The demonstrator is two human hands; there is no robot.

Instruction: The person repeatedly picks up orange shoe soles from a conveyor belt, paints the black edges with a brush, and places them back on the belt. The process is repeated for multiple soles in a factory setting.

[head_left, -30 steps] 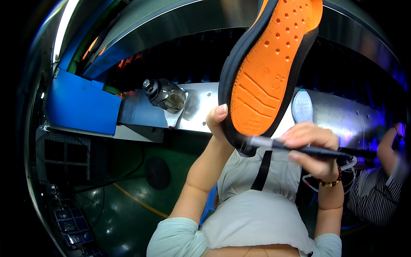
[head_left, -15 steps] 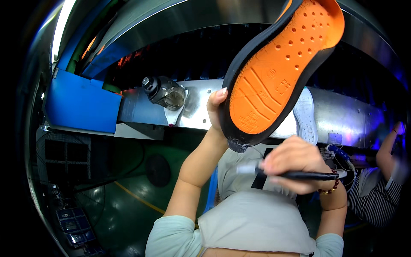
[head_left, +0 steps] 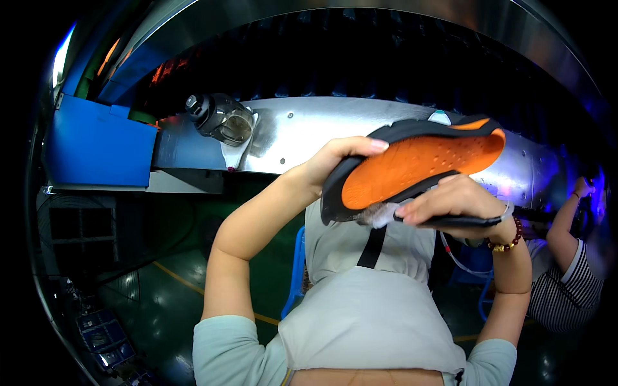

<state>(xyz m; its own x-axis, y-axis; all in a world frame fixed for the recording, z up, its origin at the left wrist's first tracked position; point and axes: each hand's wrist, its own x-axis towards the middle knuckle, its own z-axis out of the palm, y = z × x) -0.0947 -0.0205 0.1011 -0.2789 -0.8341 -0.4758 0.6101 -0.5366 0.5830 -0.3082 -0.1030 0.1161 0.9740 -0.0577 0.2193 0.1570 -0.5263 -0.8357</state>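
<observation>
Metal ledge (head_left: pixel 280 132) beyond; left hand (head_left: pixel 338 156) clasps sole (head_left: pixel 418 164); right hand (head_left: pixel 456 201) clasps brush (head_left: pixel 383 215).

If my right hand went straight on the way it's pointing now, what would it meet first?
Probably the black rim of the orange-faced sole: your right hand points left, and the brush it holds has its pale tip at that lower edge. Blur and depth hide whether they touch.

From afar, I see green floor (head_left: pixel 161 321) below the metal ledge (head_left: pixel 309 128) and a blue box (head_left: pixel 100 145) to its left.
</observation>
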